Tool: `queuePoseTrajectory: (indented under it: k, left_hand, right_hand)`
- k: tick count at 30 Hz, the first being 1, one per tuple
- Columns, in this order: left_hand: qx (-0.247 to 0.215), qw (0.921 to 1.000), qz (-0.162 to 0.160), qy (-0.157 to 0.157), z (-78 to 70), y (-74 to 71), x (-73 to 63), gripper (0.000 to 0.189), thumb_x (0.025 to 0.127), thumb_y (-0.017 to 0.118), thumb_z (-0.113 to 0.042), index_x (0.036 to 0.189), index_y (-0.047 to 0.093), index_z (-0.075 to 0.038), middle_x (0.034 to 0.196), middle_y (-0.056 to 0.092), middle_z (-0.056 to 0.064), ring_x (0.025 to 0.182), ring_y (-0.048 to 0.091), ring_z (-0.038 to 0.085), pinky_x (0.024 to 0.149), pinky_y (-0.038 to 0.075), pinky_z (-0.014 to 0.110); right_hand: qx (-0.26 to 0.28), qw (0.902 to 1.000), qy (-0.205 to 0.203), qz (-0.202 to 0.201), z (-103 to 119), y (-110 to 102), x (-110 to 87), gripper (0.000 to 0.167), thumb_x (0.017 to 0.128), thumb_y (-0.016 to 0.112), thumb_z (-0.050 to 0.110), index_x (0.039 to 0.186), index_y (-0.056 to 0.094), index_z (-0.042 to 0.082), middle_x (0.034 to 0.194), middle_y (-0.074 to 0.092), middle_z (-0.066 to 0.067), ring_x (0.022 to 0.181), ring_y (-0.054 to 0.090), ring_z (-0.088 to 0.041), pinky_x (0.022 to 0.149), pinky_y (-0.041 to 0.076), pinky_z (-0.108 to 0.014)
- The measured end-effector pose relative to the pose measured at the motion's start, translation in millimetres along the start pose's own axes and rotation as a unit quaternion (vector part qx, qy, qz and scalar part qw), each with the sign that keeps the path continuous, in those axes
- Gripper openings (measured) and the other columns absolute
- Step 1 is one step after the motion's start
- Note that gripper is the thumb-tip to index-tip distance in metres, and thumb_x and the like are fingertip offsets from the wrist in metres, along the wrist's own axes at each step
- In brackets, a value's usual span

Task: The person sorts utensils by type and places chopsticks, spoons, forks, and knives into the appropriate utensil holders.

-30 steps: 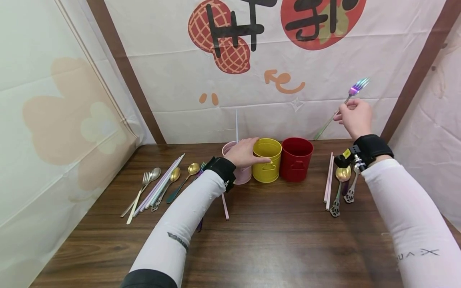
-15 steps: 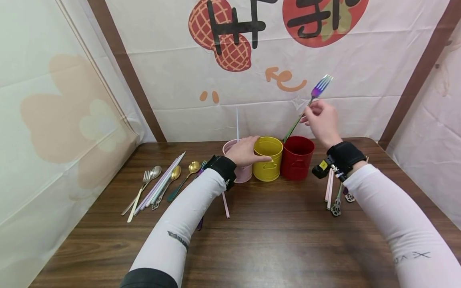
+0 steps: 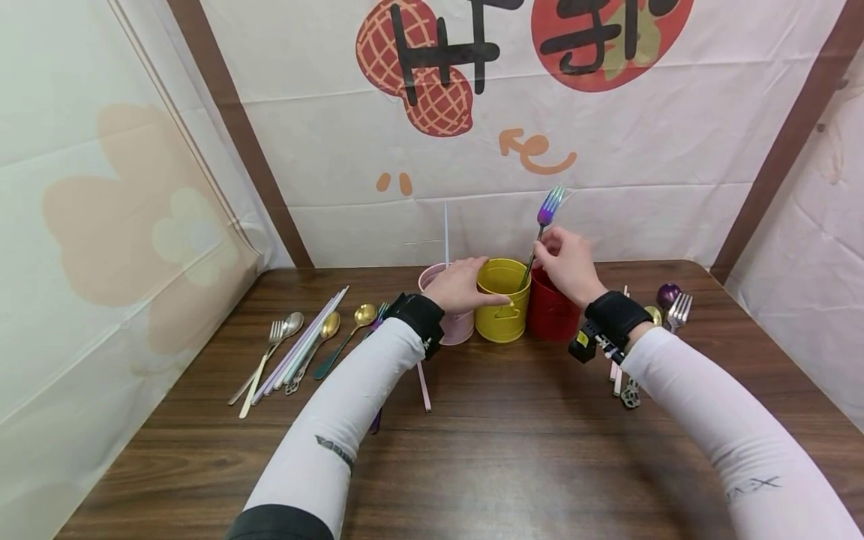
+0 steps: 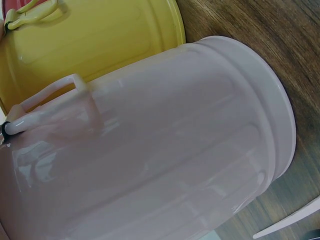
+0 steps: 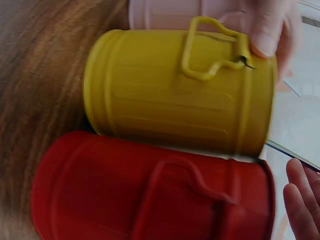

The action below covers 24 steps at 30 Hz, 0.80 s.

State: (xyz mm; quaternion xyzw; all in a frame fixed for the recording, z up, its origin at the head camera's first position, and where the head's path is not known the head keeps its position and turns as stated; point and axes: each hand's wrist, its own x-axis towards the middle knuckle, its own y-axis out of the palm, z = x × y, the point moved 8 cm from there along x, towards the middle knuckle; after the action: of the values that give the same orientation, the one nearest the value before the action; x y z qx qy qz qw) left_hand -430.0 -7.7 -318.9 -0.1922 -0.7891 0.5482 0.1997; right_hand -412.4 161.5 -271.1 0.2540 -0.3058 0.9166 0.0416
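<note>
My right hand (image 3: 568,264) pinches a rainbow-coloured fork (image 3: 550,205), tines up. The fork slants down, its handle end inside the mouth of the yellow bucket (image 3: 501,319). Part of that hand is in front of the red bucket (image 3: 550,315), and its fingertips (image 5: 299,200) show beyond the rims in the right wrist view. My left hand (image 3: 460,286) reaches across the pink bucket (image 4: 165,150), thumb touching the yellow bucket's near rim, fingers extended toward its far side. A pale blue chopstick (image 3: 446,232) stands up out of the pink bucket.
On the left of the wooden table (image 3: 486,465) lie a silver fork (image 3: 275,331), several chopsticks (image 3: 304,345) and a gold spoon (image 3: 364,315). Beyond my right forearm lie another silver fork (image 3: 679,311) and a purple spoon (image 3: 668,295). A printed cloth (image 3: 324,150) hangs behind the buckets.
My right hand has carried the rainbow fork leftward from the far right, then lowered it so the handle end enters the yellow bucket. The left hand has stayed in place.
</note>
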Motion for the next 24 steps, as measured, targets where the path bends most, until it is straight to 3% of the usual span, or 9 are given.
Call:
queuePoseTrajectory:
  k: [4,9,24]
  left_hand:
    - [-0.002,1.0,0.001,0.002,0.1,0.0,-0.3,0.092,0.081,0.062,-0.067,0.146,0.037,-0.007,0.138,0.051,0.007,0.126,0.046,0.022,0.106,0.036,0.037]
    - [-0.004,1.0,0.002,0.006,-1.1,-0.2,0.2,0.092,0.082,0.062,-0.067,0.147,0.037,-0.007,0.139,0.051,0.008,0.127,0.046,0.023,0.107,0.035,0.038]
    - [-0.005,0.9999,-0.001,0.011,-0.1,-0.5,-0.3,0.091,0.082,0.061,-0.068,0.146,0.038,-0.008,0.135,0.053,0.007,0.126,0.047,0.023,0.106,0.036,0.038]
  right_hand:
    - [-0.05,0.9986,0.001,0.018,-2,9,-2.7,0.016,0.097,0.059,0.013,0.099,0.063,-0.002,0.09,0.07,-0.018,0.082,0.065,-0.029,0.077,0.051,-0.041]
    - [-0.108,0.9931,0.011,0.045,-7,17,-6.6,0.019,0.096,0.06,0.019,0.097,0.068,0.001,0.093,0.071,-0.015,0.089,0.063,-0.03,0.08,0.05,-0.045]
    - [-0.14,0.9881,0.003,0.063,-7,30,-6.0,0.019,0.093,0.066,0.018,0.101,0.07,0.002,0.094,0.071,-0.015,0.09,0.063,-0.031,0.081,0.05,-0.045]
